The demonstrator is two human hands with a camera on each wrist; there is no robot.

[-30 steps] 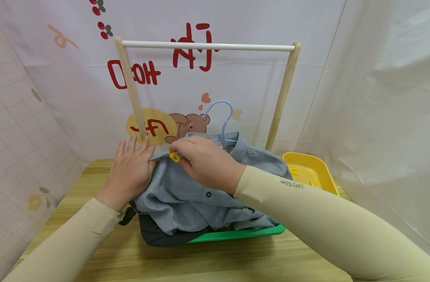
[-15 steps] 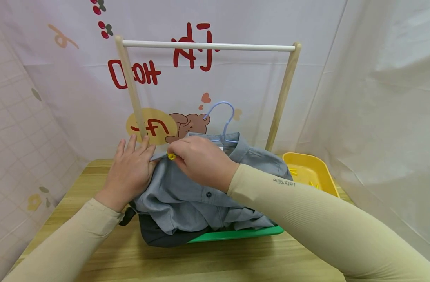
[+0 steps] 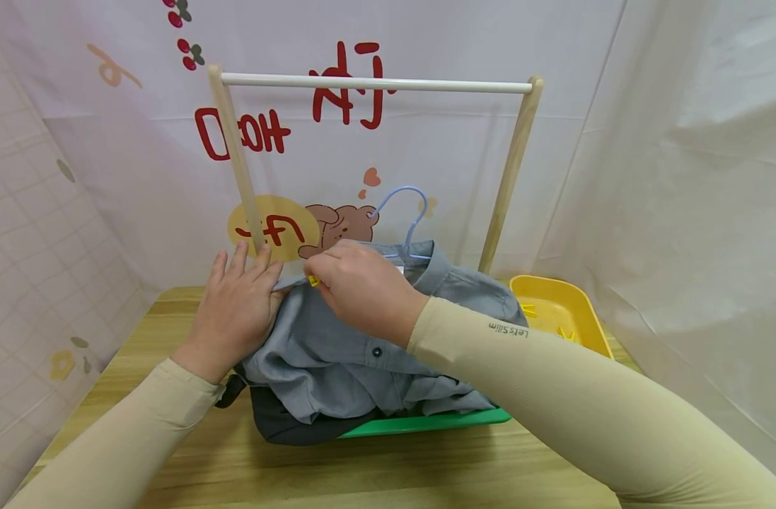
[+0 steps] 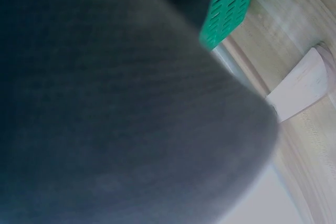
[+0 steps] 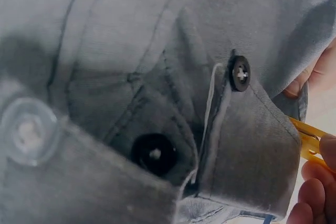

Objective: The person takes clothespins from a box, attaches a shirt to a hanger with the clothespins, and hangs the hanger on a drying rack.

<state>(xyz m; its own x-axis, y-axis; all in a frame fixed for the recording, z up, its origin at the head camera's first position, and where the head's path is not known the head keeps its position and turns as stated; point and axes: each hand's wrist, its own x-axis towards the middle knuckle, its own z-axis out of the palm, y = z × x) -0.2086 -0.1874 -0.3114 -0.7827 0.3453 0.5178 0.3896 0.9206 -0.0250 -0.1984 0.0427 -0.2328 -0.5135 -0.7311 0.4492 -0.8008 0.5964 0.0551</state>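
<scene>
Grey-blue woven-cloth shirt (image 3: 362, 382) lies rumpled below and to the right of the grip, its collar just behind the right knuckles. Under everything is a pale wood-grain table (image 3: 388, 474). Behind the grip, and rising well above it, stands a rack (image 3: 375, 83) with pale wooden posts and a white crossbar. Below the grip, the rim of a green slotted plastic basket (image 3: 426, 424) shows under the shirt (black cloth (image 3: 292, 424) hangs at its left end). Well to the right of the grip is a rounded yellow plastic tray (image 3: 556, 307). Behind and right of the grip, a pale-blue hanger (image 3: 407, 246) stands hook-up in the collar. Just left of the grip, the left hand (image 3: 238, 304), fingers out straight, touches the shirt's upper edge; there the right hand (image 3: 368, 290) pinches a small yellow plastic clothespin (image 3: 314, 281) (whether it bites the cloth, I cannot tell). Dark round buttons (image 5: 155, 154) dot the shirt below the grip
</scene>
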